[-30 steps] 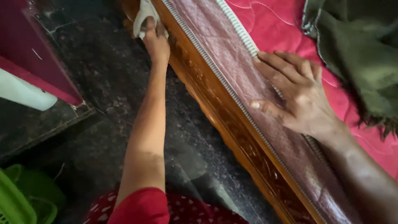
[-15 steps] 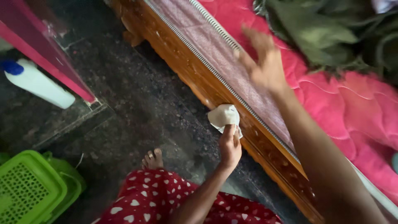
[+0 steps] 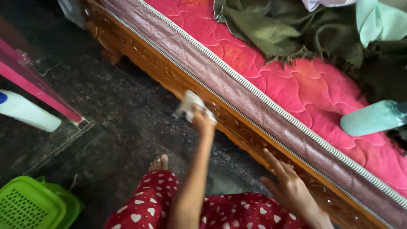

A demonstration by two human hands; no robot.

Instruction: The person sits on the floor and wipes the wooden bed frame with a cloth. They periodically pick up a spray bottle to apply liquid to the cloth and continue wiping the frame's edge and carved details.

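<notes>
Against the carved wooden bed frame (image 3: pixel 237 127), your left hand (image 3: pixel 202 121) grips a white cloth (image 3: pixel 188 106), apparently pressing it there, though blurred. Your right hand (image 3: pixel 288 186) rests open-fingered on the frame's lower edge.

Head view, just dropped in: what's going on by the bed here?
A person in red heart-print trousers crouches on the dark stone floor beside a bed. The left hand presses a white cloth against the carved wooden bed frame. The right hand rests open on the frame lower down, fingers spread. On the pink mattress lie an olive green blanket and a pale teal bottle. A green basket sits on the floor.
</notes>
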